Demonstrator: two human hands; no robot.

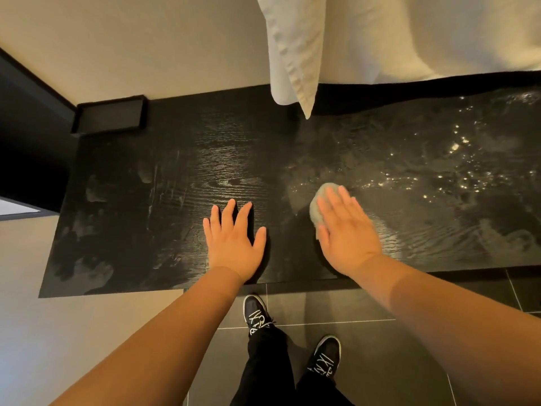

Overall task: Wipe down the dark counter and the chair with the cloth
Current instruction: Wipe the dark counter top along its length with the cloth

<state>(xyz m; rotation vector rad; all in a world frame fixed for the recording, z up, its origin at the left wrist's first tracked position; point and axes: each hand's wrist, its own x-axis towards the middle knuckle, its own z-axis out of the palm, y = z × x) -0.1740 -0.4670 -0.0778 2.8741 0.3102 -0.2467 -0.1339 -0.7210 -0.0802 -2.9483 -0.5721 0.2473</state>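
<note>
L hand [232, 241] lies flat, palm down, on the dark counter [140, 159], fingers straight & spread wide, thumb out to the right, holding nothing. R hand [345, 232] is just beside it to the right, also palm down w/ fingers straight & close together, pressing on the cloth [317, 206]; it's a bit blurred. The cloth is a small grey-green wad under the R fingers & palm, showing only at the fingertips & along the thumb side, on the counter approx. mid-way along & nearer the front edge. Both forearms are bare & reach in from the bottom of the view. Counter top is black w/ a wood grain; around & right of the cloth it's wet, w/ bright droplets [456, 171] scattered toward the far right end. The left part has dull smears & streaks [96, 194]. At the back-left corner sits a shallow black tray [109, 117] against a beige wall [117, 39]. A white pillow [295, 54] hangs over the back edge near the middle, w/ white bedding [439, 33] beside it to the right. Below the front edge: dark grey floor tiles [380, 361], black trousers [269, 361], & two black shoes w/ white laces, L shoe [256, 313] close to the counter, R shoe [326, 357] further back.
</note>
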